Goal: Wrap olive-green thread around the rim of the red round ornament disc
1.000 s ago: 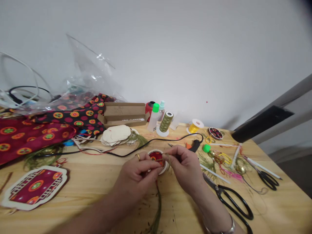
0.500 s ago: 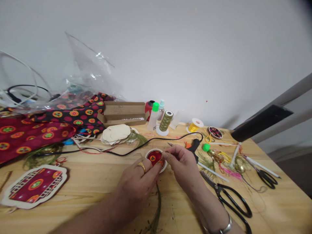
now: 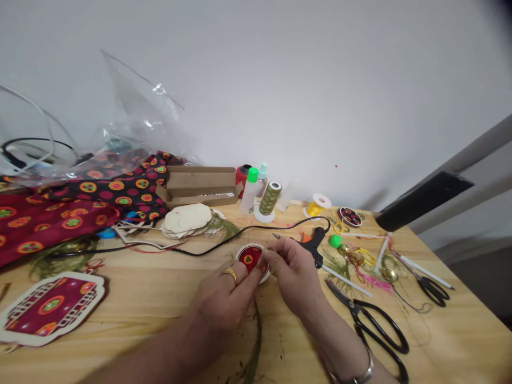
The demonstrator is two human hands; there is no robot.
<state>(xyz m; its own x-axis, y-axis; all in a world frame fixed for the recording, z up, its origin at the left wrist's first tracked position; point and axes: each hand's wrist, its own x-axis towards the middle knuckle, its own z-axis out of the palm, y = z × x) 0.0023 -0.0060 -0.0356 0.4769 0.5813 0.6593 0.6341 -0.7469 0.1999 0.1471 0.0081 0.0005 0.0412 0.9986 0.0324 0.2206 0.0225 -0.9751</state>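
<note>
A small round disc (image 3: 250, 258) with red patterned fabric and a pale rim lies on the wooden table (image 3: 140, 298) between my hands. My left hand (image 3: 224, 301), with a gold ring, pinches the disc's near edge with thumb and forefinger. My right hand (image 3: 294, 274) is closed in a pinch at the disc's right edge, on a thin green thread. A bundle of green strands (image 3: 256, 341) trails from under my hands toward the table's near edge.
Large black scissors (image 3: 370, 328) lie right of my right wrist, smaller scissors (image 3: 430, 288) farther right. A black glue gun (image 3: 316, 242) with its cable, thread spools (image 3: 270, 200), bottles (image 3: 250, 191), a cardboard box (image 3: 200, 186), patterned fabric (image 3: 60, 213) and a fabric-covered plaque (image 3: 48, 306) surround them.
My left hand has shifted from covering the disc's left side to pinching its near edge, exposing more of the disc. The view has drifted slightly.
</note>
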